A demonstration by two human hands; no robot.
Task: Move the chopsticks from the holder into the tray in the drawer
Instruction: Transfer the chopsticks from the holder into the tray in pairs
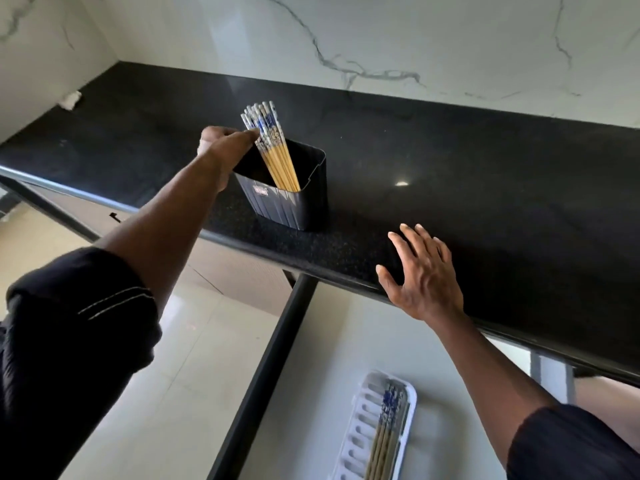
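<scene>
A dark ribbed holder (291, 206) stands on the black countertop (485, 174) near its front edge. Several yellow chopsticks (273, 147) with blue-and-white tops lean in it. My left hand (225, 143) reaches over the holder's left rim, fingertips pinched on the patterned tops of the chopsticks. My right hand (420, 271) rests flat with spread fingers on the counter's front edge, holding nothing. Below, in the open drawer (311, 393), a white slotted tray (363, 427) holds several chopsticks (384, 431) lying lengthwise.
A white marble-patterned wall (381, 39) backs the counter. A small white crumpled object (71, 99) lies at the far left corner. The drawer's dark side rail (270, 368) runs diagonally below the counter edge. Glossy pale floor shows at left.
</scene>
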